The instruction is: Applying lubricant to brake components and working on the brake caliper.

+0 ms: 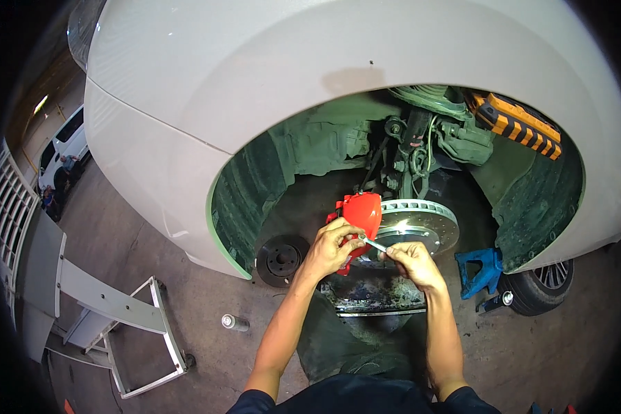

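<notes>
A short silver wrench spans the gap between my two hands, in front of the red brake caliper. My right hand pinches its near right end between thumb and fingers. My left hand is closed with thumb and fingertips at the wrench's other end, beside the caliper's lower face. The caliper sits on the left edge of the drilled brake disc, which shines under a bright light. My fingers hide part of the caliper and the wrench's ends.
Above the disc are the strut and suspension inside the wheel arch. An orange-black striped work light is at upper right. On the floor are another disc, a spray can, a blue stand and a tyre. A white wheeled frame stands left.
</notes>
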